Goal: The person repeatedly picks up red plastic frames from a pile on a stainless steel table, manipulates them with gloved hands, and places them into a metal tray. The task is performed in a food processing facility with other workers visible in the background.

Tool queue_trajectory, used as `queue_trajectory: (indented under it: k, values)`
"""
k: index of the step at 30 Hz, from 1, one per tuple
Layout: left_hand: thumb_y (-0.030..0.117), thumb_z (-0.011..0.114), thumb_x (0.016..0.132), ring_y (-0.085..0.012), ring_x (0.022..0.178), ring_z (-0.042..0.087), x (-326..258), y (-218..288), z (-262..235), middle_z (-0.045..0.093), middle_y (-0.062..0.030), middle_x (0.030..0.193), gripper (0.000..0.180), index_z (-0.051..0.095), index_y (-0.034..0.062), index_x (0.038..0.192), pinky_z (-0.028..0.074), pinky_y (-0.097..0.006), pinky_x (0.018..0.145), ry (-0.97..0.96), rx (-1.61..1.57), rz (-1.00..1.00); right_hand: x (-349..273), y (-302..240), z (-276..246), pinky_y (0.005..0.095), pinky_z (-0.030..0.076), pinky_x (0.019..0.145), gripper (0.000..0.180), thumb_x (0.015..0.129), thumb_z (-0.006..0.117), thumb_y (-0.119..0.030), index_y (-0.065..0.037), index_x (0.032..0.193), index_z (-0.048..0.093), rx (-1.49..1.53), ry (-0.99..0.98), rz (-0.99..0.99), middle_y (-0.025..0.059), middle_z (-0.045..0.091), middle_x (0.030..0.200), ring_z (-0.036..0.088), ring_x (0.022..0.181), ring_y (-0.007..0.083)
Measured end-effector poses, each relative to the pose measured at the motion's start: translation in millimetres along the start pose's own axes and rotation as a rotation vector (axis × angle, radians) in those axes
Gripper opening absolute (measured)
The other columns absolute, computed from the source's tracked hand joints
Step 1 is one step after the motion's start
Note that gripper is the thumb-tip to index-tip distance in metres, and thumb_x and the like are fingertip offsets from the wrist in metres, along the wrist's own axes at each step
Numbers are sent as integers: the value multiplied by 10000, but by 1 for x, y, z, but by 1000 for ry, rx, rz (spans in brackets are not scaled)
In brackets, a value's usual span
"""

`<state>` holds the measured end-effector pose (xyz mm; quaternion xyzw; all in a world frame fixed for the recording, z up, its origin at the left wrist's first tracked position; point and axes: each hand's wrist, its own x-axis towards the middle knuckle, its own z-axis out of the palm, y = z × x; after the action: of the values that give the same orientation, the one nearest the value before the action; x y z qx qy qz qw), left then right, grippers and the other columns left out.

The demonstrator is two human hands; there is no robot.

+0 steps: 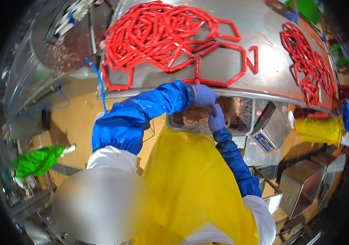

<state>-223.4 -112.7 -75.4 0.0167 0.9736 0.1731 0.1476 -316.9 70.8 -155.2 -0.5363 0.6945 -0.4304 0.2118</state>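
My left hand [205,96], in a purple glove and blue sleeve, is at the front edge of the steel table [158,80], its fingers curled. Just below it my right hand [216,119], gloved the same way, has its fingertips pressed together, almost touching the left. Whatever is between the fingers is too small and dark to make out. Both are above a clear plastic tub [251,118] with brownish-pink residue inside. Beyond the left hand, a ring of red-cased sausage links [242,77] lies near the edge, joining a large heap of red sausage links [150,36].
Another heap of red sausage links [307,61] lies on the table's right. A scale [264,141] stands right of the tub. A blue hose [100,83] hangs at left beside a steel bowl machine [45,45]. Co-workers in a yellow apron [319,128] and green apron [39,160] stand around.
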Motion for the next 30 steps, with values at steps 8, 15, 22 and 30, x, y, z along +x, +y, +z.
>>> queue_trajectory:
  k: [8,15,22,30]
  values:
    - [277,698,945,-323,840,640,-95,16,-154,625,-161,927,227,711,53,915,499,-449,747,391,-299,363,87,-5,-75,396,501,889,309,901,633,-132,-89,1205,673,250,-108,-48,59,669,1073,620,976,220]
    - [183,723,911,-351,1037,611,-91,21,-227,602,-196,1172,360,632,49,1233,509,-412,907,1742,-300,49,213,-214,-141,248,416,551,280,1061,584,-316,-95,1219,650,1096,-456,129,-17,600,843,493,646,53]
    - [380,734,922,-411,865,654,-49,94,-1,676,-204,904,351,677,66,1070,494,-494,742,1136,-888,-112,245,-308,-242,187,221,361,313,1140,423,-269,-43,1306,564,1107,-402,88,-74,347,687,253,465,19]
    - [233,723,917,-352,927,710,-176,68,136,728,-188,1028,290,702,62,1150,563,-448,844,681,-955,-615,175,-255,-276,221,562,744,551,1015,629,-230,-40,1512,487,557,348,269,98,630,1310,673,1011,153]
